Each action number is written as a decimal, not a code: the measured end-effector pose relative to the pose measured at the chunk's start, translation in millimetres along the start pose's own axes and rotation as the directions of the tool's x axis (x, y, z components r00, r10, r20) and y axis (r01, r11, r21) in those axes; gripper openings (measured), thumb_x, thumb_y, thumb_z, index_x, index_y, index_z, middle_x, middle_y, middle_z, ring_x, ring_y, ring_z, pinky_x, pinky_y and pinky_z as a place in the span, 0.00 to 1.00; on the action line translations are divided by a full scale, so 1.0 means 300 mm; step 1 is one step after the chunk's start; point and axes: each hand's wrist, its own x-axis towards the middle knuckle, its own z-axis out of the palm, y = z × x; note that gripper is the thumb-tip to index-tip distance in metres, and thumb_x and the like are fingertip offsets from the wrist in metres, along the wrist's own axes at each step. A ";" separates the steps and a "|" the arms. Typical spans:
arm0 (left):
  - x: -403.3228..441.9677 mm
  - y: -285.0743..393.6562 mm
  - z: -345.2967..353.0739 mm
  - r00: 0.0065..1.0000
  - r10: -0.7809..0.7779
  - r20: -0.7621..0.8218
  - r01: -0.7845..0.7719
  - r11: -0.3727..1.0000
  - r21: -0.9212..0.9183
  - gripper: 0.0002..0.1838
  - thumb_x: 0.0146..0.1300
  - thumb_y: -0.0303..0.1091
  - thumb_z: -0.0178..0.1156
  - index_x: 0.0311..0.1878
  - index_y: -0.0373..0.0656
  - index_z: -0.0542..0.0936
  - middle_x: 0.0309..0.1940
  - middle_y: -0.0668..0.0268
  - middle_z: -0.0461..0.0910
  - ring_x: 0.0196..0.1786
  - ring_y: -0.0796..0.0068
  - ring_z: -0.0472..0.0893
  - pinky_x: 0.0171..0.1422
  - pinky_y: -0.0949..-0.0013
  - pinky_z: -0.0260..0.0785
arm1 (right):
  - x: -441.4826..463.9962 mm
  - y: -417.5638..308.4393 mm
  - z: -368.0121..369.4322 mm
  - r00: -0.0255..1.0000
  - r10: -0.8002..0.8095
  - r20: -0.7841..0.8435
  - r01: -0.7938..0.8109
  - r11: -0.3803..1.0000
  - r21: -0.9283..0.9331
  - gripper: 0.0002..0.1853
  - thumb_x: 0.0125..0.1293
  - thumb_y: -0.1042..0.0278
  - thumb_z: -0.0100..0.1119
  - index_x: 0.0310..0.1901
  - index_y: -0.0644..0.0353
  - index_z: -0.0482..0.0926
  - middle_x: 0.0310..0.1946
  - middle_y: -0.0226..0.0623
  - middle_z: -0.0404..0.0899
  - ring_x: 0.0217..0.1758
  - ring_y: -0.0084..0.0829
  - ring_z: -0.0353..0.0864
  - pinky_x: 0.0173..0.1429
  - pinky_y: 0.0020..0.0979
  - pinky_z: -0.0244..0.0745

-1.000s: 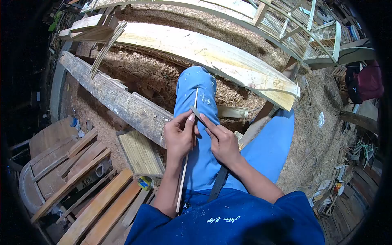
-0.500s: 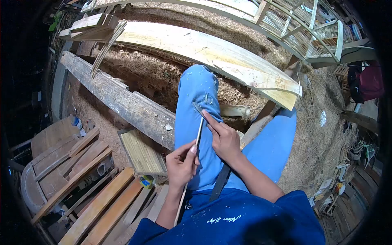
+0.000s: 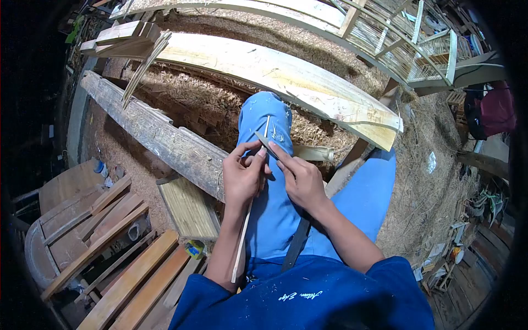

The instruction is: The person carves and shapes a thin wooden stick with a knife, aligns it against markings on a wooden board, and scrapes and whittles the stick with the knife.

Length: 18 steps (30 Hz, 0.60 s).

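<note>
Over the blue-trousered thigh, my left hand pinches a thin pale strip. The strip runs from beside my left forearm up past the fingers, and its tip shows near the knee. My right hand grips a knife, its dark blade slanting across the strip just by my left fingertips. Part of the knife's long dark handle shows below my right hand, reaching toward the blue shirt. Small shavings cling to the trousers near the knee.
A broad pale plank crosses beyond the knee. A weathered beam lies to the left, with a bundle of thin strips near it. Wooden slats fill the lower left. A slatted frame stands at the upper right.
Since half a second ago, my left hand has moved up the strip to the blade, and the strip's tip now extends past the knife toward the knee.
</note>
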 end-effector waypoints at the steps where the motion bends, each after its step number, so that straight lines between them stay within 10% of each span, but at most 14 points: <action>1: -0.002 -0.009 0.000 1.000 -0.002 0.003 0.002 1.000 -0.001 0.14 0.73 0.29 0.59 0.57 0.32 0.77 0.19 0.66 0.80 0.12 0.84 0.70 0.13 0.76 0.57 | -0.004 0.001 0.006 1.000 0.002 0.004 -0.002 1.000 -0.015 0.28 0.69 0.73 0.59 0.70 0.38 0.73 0.29 0.50 0.81 0.30 0.50 0.82 0.36 0.45 0.76; 18: -0.185 -0.080 -0.047 1.000 -0.017 -0.019 0.015 0.993 -0.118 0.15 0.73 0.28 0.58 0.60 0.32 0.77 0.19 0.64 0.79 0.11 0.84 0.67 0.12 0.78 0.55 | -0.015 -0.002 0.035 0.999 0.034 0.002 -0.034 0.998 -0.059 0.29 0.68 0.73 0.59 0.69 0.36 0.73 0.35 0.52 0.84 0.35 0.53 0.84 0.39 0.47 0.77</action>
